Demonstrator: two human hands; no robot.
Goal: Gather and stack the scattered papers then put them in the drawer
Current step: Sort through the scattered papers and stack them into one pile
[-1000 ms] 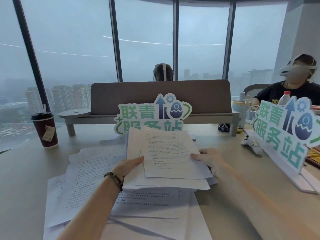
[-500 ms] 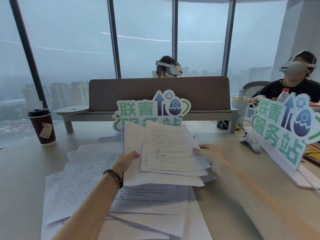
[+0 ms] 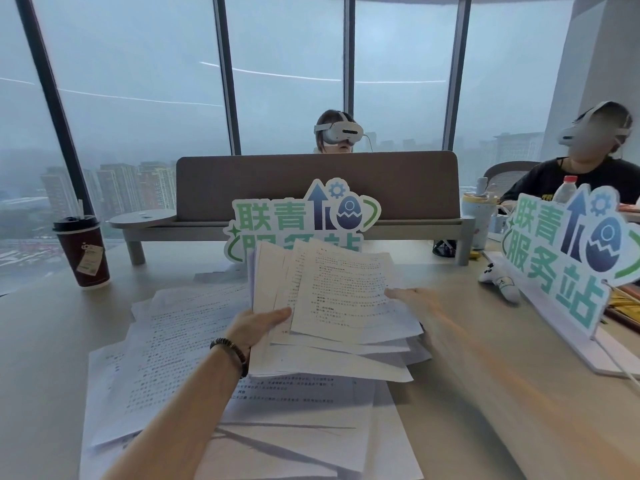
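- Papers [image 3: 221,393] are seen spread loose and overlapping on the table [image 3: 41,358], nearest the viewer, below and to the left of the held bundle.
- A bundle of sheets [image 3: 343,299] is held raised above those loose papers, fanned and uneven at its edges.
- The bundle's left edge is pinched by the left hand [image 3: 256,327], thumb laid on top and fingers hidden beneath; a dark beaded bracelet [image 3: 232,349] is worn at that wrist.
- The bundle's right edge is gripped by the right hand [image 3: 412,299], which is blurred; its thumb is seen on the top sheet, and the other fingers cannot be made out.
- A white game controller [image 3: 498,280] is seen right of the bundle, just beside a green sign [image 3: 568,251].
- A dark coffee cup [image 3: 83,251] is placed well to the bundle's left.
- Behind the bundle, a second green sign [image 3: 298,220] is partly covered by it, with a brown divider [image 3: 317,183] beyond.
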